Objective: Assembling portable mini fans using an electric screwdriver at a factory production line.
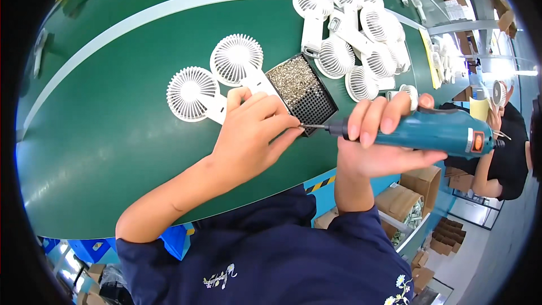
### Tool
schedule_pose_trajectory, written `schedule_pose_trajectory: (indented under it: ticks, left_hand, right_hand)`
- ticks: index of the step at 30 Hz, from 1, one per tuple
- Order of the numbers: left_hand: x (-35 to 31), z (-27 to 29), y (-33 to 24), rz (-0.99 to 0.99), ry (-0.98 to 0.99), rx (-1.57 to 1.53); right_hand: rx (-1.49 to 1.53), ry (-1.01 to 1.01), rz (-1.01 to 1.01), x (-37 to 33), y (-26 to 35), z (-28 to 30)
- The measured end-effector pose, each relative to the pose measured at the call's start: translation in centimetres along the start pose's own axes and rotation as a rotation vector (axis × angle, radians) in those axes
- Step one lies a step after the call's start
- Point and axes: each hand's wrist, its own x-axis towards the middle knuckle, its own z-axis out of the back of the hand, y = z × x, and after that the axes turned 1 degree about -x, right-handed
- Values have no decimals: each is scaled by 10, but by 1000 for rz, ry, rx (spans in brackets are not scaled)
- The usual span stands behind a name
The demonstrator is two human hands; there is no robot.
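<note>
My right hand (pixel 375 138) grips a teal electric screwdriver (pixel 435 131) held level, its thin bit pointing left. My left hand (pixel 251 130) pinches at the bit's tip with thumb and forefinger; whether a screw is between the fingers is too small to tell. Just behind the fingertips lies a black tray (pixel 319 104) with a heap of small silver screws (pixel 291 81) in its far half. Two white hand-held fans (pixel 193 94) (pixel 237 59) lie flat on the green table, beside and partly under my left hand.
A pile of several white hand-held fans (pixel 361 45) lies at the far right of the green table (pixel 113 135). A pale stripe curves across the table's far side. Another person in black (pixel 502 158) sits at the right. Cardboard boxes (pixel 406 192) stand below the table edge.
</note>
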Motion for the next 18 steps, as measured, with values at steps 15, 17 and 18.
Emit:
schedule_pose_trajectory:
  ticks: [15, 17, 18]
  left_hand:
    - [40, -43, 10, -6, 217, 98]
    - [40, -43, 12, 3, 220, 95]
    - [40, -43, 12, -3, 239, 101]
  right_hand:
    - [-94, -282, 21, -2, -10, 48]
    - [-83, -286, 33, -2, -8, 48]
    - [-74, -289, 34, -2, -7, 48]
